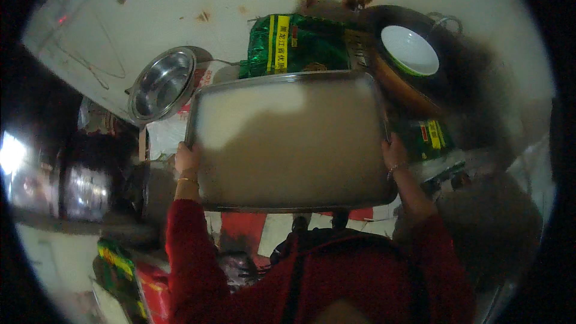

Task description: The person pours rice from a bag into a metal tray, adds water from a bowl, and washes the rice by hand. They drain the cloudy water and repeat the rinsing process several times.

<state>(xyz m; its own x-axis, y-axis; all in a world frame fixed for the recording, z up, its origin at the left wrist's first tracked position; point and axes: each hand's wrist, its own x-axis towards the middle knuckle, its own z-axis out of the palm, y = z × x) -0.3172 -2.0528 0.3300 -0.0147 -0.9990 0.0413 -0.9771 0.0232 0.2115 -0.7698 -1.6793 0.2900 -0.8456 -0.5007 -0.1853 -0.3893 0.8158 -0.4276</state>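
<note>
Head view: I see left hand (186, 159) and right hand (394, 153) gripping the tray (300, 209) between them by its short sides, presumably to keep it level. It is thin-rimmed and round-cornered; its inside looks smooth, pale. Beyond sit a glossy, crinkled green sack (318, 48), a shiny round basin (161, 87) and a white bowl (411, 48).

tray (294, 209): centre | sack (312, 45): behind tray | basin (162, 84): left of sack | bowl (411, 51): right of sack

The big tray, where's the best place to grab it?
Probably the tray is best held by both short edges, coming from left and right, where the left hand and right hand hold: it's wide, and its edges stand raised.
</note>
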